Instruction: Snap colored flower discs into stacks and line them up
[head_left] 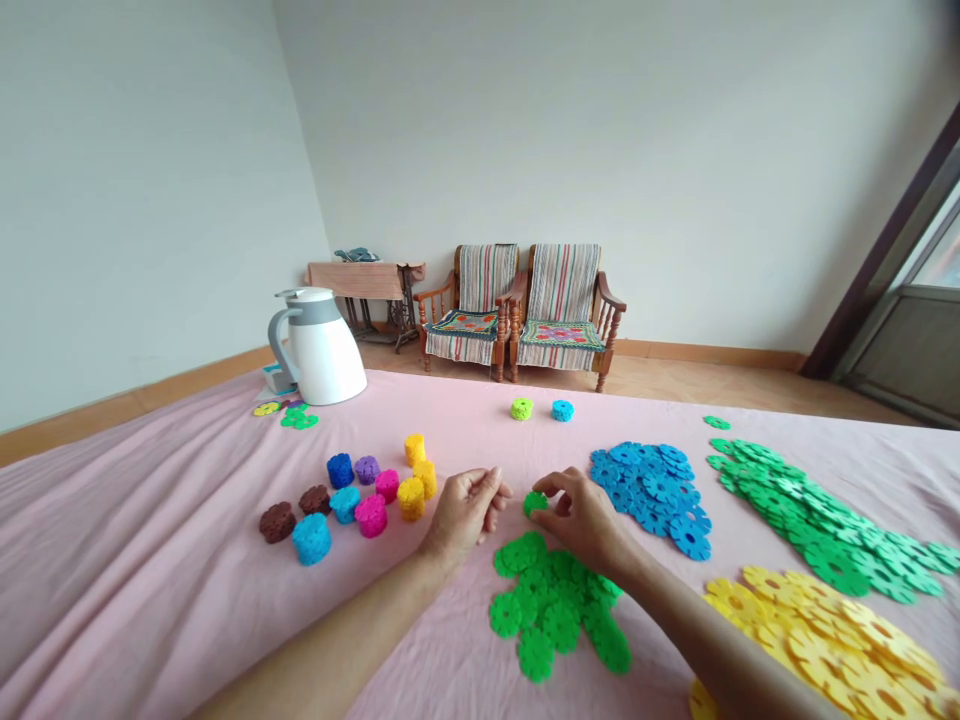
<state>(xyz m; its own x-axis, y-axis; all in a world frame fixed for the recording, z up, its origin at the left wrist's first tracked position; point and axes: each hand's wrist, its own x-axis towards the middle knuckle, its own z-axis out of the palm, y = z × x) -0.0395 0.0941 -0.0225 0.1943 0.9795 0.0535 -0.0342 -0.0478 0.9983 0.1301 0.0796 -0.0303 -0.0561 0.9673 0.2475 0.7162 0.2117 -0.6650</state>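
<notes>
My right hand grips a green notched plastic disc between thumb and fingers, just above the table. To its left, my left hand is closed, thumb against curled fingers; whatever is in them, if anything, is hidden. Below both hands spreads a loose pile of green discs. Left of my left hand stand several stacks of discs, among them a yellow stack, a pink stack, a light blue stack and a brown stack.
Blue discs, darker green discs and yellow discs lie in piles at right. A lime stack and a blue stack stand farther back. A white jug rises at back left on the pink cloth.
</notes>
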